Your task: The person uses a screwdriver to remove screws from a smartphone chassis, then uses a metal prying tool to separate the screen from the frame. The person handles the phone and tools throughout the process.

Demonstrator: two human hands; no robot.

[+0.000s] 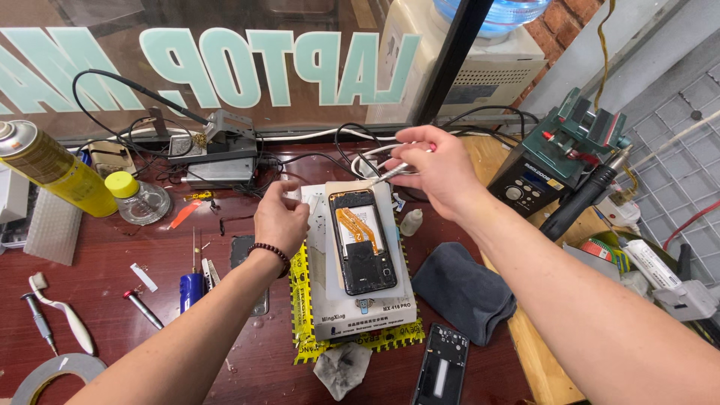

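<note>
Landmark: opened phone (363, 241) on white heating pad (360, 300), long axis running away from wearer, top end far.

Hidden: left hand (280, 217), just left of phone, closed around small white object (293, 193), mostly covered by fingers, kind unclear. Right hand (441, 169), beyond phone's top right, pinching metal tweezers (391, 173); tips point down-left toward phone's top edge.

Containers: small clear jar, yellow lid (139, 198), far left of phone, contents unreadable. Small white bottle (410, 222) just right of phone. Yellow spray can (52, 166) cut off at left edge.

Bright, even light, sharp (edges bowed)
</note>
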